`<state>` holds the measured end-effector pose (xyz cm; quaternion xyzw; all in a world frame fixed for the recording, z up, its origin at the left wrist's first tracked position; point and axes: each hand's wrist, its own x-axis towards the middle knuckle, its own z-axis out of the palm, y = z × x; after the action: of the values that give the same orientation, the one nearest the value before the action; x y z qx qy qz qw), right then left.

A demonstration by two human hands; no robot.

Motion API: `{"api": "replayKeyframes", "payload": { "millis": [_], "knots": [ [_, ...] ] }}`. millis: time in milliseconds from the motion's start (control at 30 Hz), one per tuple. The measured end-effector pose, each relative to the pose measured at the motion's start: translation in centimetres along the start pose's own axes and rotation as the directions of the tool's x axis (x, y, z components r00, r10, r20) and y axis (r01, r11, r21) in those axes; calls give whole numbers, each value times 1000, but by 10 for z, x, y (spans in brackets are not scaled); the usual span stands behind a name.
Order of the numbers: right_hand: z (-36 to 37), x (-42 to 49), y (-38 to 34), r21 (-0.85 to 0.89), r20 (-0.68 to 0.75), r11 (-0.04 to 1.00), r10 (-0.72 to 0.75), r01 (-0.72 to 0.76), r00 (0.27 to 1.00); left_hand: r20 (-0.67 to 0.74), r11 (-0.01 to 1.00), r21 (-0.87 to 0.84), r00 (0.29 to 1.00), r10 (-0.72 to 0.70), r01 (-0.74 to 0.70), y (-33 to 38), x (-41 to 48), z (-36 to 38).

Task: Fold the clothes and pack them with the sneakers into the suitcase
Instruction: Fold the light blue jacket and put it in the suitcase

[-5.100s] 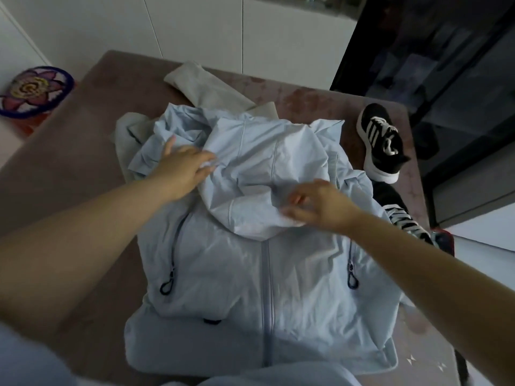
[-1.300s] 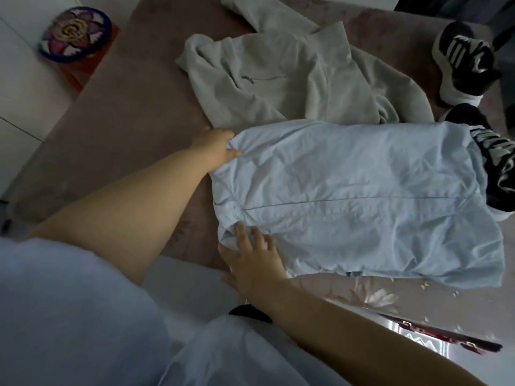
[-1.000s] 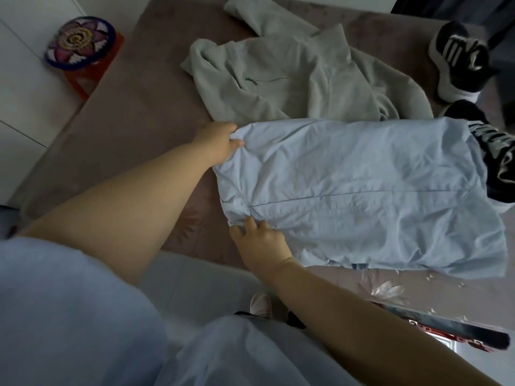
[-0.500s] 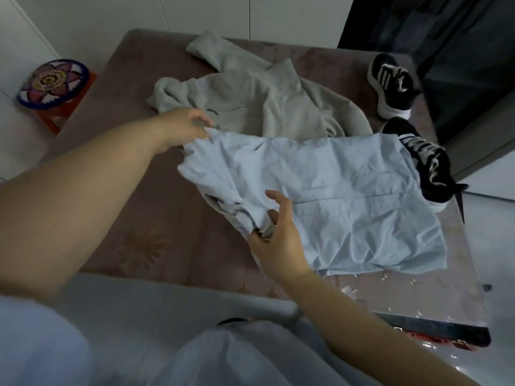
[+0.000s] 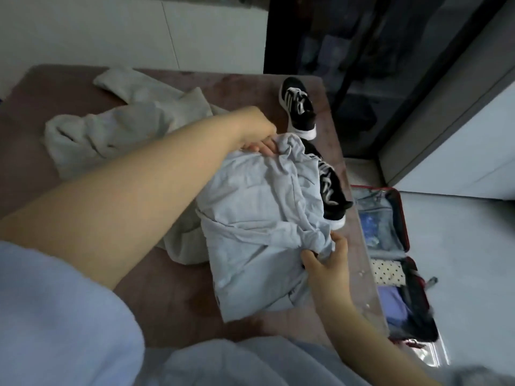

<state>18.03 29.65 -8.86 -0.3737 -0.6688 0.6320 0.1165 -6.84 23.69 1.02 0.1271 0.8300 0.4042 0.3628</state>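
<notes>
We are holding a pale blue jacket [image 5: 259,218] of thin, crinkled woven cloth, folded into a rough rectangle and lying on the mauve, matt tabletop [image 5: 167,288]. Our left hand [image 5: 256,129] is reaching across with the forearm stretched over the cloth, its fingers curling round the jacket's bunched far edge. Our right hand [image 5: 326,263] is pinching the gathered right-hand corner, thumb raised and fingers tucked beneath the folds. The jacket is lying partly over a grey, fleecy sweatshirt [image 5: 111,129] that is sprawling in soft rumples to the left. Its right edge is touching a black sneaker with white stripes and sole [image 5: 331,190]; a second, matching sneaker [image 5: 299,107] is sitting farther back. On the floor to the right, a red-rimmed suitcase [image 5: 404,227] is lying open, holding a polka-dot cloth [image 5: 387,271] and a purple one [image 5: 395,302].
</notes>
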Motion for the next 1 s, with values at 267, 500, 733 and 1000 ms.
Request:
{"api": "replayKeyframes", "payload": {
  "millis": [267, 500, 733, 1000],
  "knots": [
    [-54, 42, 18, -314, 160, 950, 57, -4, 985, -14, 858, 452, 960, 280, -243, -34, 30, 80],
    [-60, 41, 15, -635, 316, 643, -289, 428, 904, -389, 664, 583, 557, 734, -468, -89, -53, 38],
    [1, 28, -2, -332, 738, 65, -603, 941, 302, -261, 827, 470, 847, 464, -308, -120, -51, 24],
    [23, 47, -24, -323, 674, 380, -550, 866, 493, -217, 980, 145, 962, 167, -137, -129, -51, -6]
  ]
}}
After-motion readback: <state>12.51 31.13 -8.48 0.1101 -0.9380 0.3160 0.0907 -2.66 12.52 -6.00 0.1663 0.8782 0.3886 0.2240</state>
